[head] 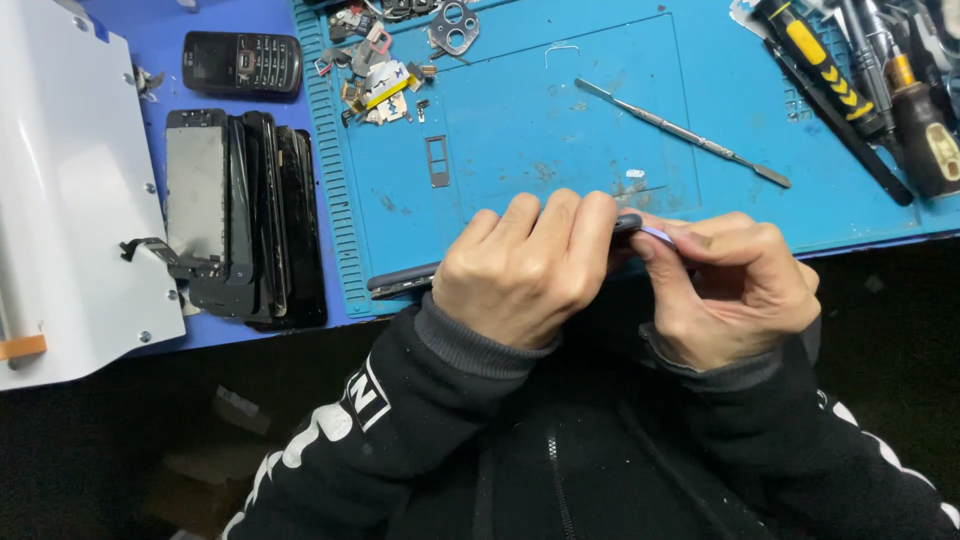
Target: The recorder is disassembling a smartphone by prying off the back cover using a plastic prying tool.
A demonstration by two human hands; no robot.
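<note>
Dark slim smartphone (402,281) held edge-up at the near rim of the blue work mat (520,120), one end poking out to the left of the hands. Left hand (520,270) wrapped over its top edge, fingers curled and clamped on the body. Right hand (735,285) pinched tight on a thin pale pick (660,236), thumb and forefinger close together, tip set at the phone's right end, seemingly at the seam.

Judgement: a prying step is in hand. Done well, it wants the pick kept shallow and nearly flat to the seam, slid rather than levered, with the left hand bracing the frame so it doesn't twist.

On the mat beyond: a small rectangular tray frame (438,161), a metal spudger (680,130) lying diagonal, a heap of small salvaged parts (385,80), a camera-ring bracket (453,26). Screwdrivers (850,80) piled far right. Off the mat to the left, a stack of phone screens (245,215), a black keypad phone (242,63), and a white panel (70,190).
</note>
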